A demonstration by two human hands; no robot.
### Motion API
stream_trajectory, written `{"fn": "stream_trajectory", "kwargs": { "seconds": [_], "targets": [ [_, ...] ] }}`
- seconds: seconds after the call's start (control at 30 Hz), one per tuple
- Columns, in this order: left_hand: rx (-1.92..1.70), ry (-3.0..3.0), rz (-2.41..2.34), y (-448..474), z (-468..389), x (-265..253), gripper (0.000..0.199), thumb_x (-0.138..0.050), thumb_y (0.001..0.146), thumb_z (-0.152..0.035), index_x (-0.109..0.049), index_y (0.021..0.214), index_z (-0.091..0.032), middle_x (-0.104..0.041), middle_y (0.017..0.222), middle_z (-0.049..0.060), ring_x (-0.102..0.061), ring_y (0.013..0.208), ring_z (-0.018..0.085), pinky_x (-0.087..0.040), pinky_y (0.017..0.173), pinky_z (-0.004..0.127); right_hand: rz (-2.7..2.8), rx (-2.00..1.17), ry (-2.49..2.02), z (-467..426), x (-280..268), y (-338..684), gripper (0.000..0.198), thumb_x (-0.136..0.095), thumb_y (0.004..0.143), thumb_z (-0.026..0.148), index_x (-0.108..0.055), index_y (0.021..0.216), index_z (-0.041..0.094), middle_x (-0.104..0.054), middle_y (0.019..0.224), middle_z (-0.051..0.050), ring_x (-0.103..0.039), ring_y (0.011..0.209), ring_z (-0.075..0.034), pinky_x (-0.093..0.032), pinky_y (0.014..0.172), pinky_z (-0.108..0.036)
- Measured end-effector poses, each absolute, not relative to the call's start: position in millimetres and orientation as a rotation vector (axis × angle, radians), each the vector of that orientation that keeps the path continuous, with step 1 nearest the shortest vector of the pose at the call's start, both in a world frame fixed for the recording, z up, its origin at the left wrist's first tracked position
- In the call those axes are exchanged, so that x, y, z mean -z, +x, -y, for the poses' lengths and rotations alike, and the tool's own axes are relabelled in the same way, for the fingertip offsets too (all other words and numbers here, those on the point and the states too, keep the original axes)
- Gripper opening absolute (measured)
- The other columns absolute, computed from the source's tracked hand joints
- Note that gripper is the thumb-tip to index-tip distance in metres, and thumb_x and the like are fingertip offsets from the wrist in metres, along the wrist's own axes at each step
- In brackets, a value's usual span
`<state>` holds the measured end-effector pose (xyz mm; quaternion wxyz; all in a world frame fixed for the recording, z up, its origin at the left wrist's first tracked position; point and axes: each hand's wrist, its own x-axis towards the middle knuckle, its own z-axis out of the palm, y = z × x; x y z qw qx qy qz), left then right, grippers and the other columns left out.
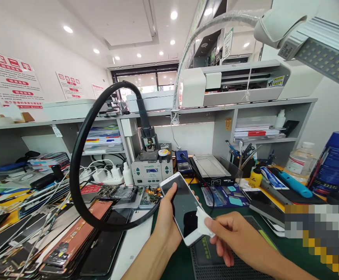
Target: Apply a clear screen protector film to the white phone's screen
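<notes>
A white-framed smartphone (184,208) is tilted up in the middle of the view, its dark screen facing me. My left hand (168,214) is wrapped round its left side and back, the thumb lying on the front near the top. Between the thumb and fingers of my right hand (230,233) is a crumpled white wipe (204,221). The wipe touches the lower right edge of the phone's screen. Below the phone lies a dark perforated mat (230,268) on the green bench surface.
A thick black hose (76,163) loops at left from the hot air station (149,171). Stacked phone parts (73,249) crowd the left bench. At right are a clear bottle (300,159), a yellow bottle (255,177) and another phone (262,204). A lamp (327,54) overhangs the right.
</notes>
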<state>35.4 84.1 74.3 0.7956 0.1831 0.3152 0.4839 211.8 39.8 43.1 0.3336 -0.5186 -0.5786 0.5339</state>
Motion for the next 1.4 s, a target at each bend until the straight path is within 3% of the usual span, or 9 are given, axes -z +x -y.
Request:
{"fn": "stream_trajectory", "kwargs": {
  "seconds": [0.2, 0.5, 0.77, 1.17, 1.4],
  "targets": [
    [-1.061, 0.313, -0.545, 36.4, -80.6, -76.3, 0.047, -0.056, 0.095, -0.055, -0.069, 0.095, -0.01, -0.076, 0.09, 0.016, -0.075, 0.086, 0.03, -0.059, 0.079, 0.041, 1.43, -1.379, -1.381, -36.1, -27.0, 194.8, 0.072, -0.055, 0.076, 0.086, -0.062, 0.061, 0.016, -0.062, 0.048, -0.002, -0.053, 0.034, -0.01, -0.037, 0.035, -0.019],
    [-1.128, 0.301, -0.637, 42.4, -76.5, -75.6, 0.047, -0.058, 0.094, -0.051, -0.072, 0.107, -0.009, -0.077, 0.088, 0.015, -0.075, 0.084, 0.031, -0.06, 0.08, 0.043, 1.52, -1.479, -1.385, -27.7, -11.4, 172.4, 0.073, -0.057, 0.072, 0.088, -0.062, 0.054, 0.017, -0.057, 0.044, -0.002, -0.044, 0.034, -0.008, -0.033, 0.036, -0.019],
    [-1.055, 0.316, -0.631, 37.2, -78.3, -74.9, 0.06, -0.053, 0.095, -0.059, -0.071, 0.11, -0.004, -0.077, 0.092, 0.018, -0.075, 0.082, 0.03, -0.06, 0.077, 0.04, 1.435, -1.456, -1.314, -29.5, -21.0, 183.5, 0.073, -0.058, 0.071, 0.088, -0.061, 0.057, 0.016, -0.059, 0.046, -0.002, -0.048, 0.033, -0.009, -0.038, 0.035, -0.02],
    [-0.972, 0.465, -0.726, 40.6, -75.4, -73.0, 0.056, -0.062, 0.093, -0.056, -0.071, 0.109, -0.003, -0.077, 0.084, 0.019, -0.076, 0.076, 0.031, -0.061, 0.072, 0.038, 1.52, -1.298, -1.259, -40.5, -41.2, 217.3, 0.055, -0.076, 0.075, 0.064, -0.05, 0.051, 0.021, -0.05, 0.037, 0.004, -0.045, 0.032, -0.009, -0.032, 0.037, -0.02],
    [-1.084, 0.63, -0.807, 50.8, -67.8, -65.6, 0.049, -0.077, 0.086, -0.046, -0.068, 0.12, -0.012, -0.078, 0.088, 0.013, -0.076, 0.076, 0.028, -0.061, 0.074, 0.037, 1.548, -1.154, -1.265, -45.0, -45.8, 221.3, 0.059, -0.071, 0.078, 0.067, -0.044, 0.052, 0.022, -0.047, 0.041, 0.006, -0.044, 0.034, -0.008, -0.028, 0.039, -0.021]
  ]
}}
